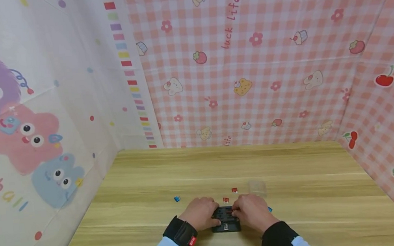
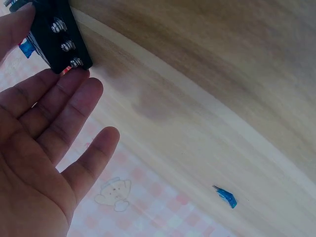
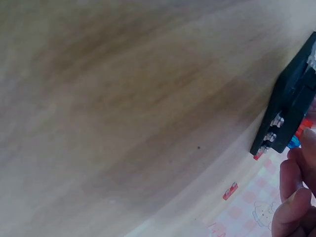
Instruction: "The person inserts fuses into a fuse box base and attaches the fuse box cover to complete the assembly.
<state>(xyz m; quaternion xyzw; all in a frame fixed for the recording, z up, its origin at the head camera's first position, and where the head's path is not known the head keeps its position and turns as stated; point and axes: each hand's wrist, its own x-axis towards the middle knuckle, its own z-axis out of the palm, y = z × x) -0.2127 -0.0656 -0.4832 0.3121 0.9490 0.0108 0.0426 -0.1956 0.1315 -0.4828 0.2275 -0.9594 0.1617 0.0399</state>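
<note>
A black fuse box (image 1: 226, 226) with metal terminals along its sides is between both hands in the head view. My left hand (image 1: 200, 213) grips its left side, thumb on the near part and fingertips at the far end; in the left wrist view the little finger stands apart. My right hand (image 1: 253, 212) pinches a red blade fuse (image 3: 304, 126) over the right side of the box, and its fingers partly hide that fuse. Low in the box's near part sits a small pale label (image 1: 226, 226).
Two red blade fuses, one nearer (image 1: 226, 200) and one farther (image 1: 234, 190), lie beyond the box. A blue fuse (image 1: 177, 199) lies at left, and another blue piece (image 1: 270, 209) shows beside the right hand. A clear cover (image 1: 257, 188) rests behind that hand. Patterned cloth surrounds the wooden table (image 1: 135, 184).
</note>
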